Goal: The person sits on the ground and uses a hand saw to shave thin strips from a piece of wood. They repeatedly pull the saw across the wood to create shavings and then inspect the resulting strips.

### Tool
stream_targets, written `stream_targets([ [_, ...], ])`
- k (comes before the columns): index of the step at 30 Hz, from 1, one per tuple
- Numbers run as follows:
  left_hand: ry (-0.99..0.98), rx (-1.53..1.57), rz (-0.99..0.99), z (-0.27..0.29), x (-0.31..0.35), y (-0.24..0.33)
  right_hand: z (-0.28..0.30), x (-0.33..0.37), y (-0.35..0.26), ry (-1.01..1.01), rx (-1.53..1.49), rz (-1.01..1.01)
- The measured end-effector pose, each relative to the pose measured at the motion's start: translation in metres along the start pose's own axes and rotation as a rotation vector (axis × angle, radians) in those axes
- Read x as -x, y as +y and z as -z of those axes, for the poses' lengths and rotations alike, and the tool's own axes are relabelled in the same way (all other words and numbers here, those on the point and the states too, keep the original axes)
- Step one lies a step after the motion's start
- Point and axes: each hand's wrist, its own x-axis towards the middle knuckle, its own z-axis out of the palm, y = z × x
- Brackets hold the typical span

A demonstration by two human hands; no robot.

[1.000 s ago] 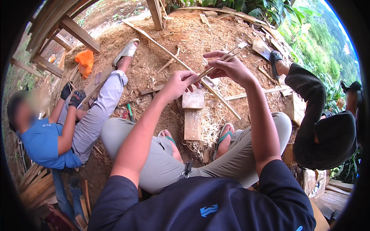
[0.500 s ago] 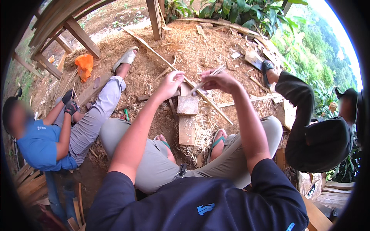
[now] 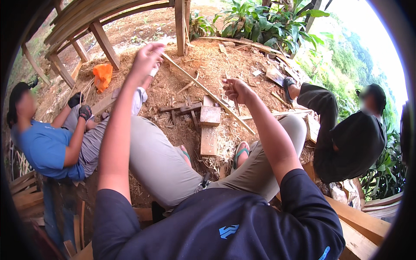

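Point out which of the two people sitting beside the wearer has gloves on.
The person in the blue shirt on the wearer's left: dark gloves cover both hands. The person in dark clothes on the right shows no gloved hand.

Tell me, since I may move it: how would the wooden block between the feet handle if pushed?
The wooden block looks squat and flat-sided, so it would probably slide, not roll. It sits on a plank amid loose shavings, so it might shift easily.
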Motion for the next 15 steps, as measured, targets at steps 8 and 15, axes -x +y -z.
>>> stream_targets([
  [8,0.163,0.108,0.051,0.109,0.010,-0.092,-0.016,-0.059,0.011,0.419,-0.165,0.605],
  [15,-0.039,0.223,0.373,0.044,0.057,-0.289,-0.014,-0.186,0.069,0.341,0.079,0.792],
])
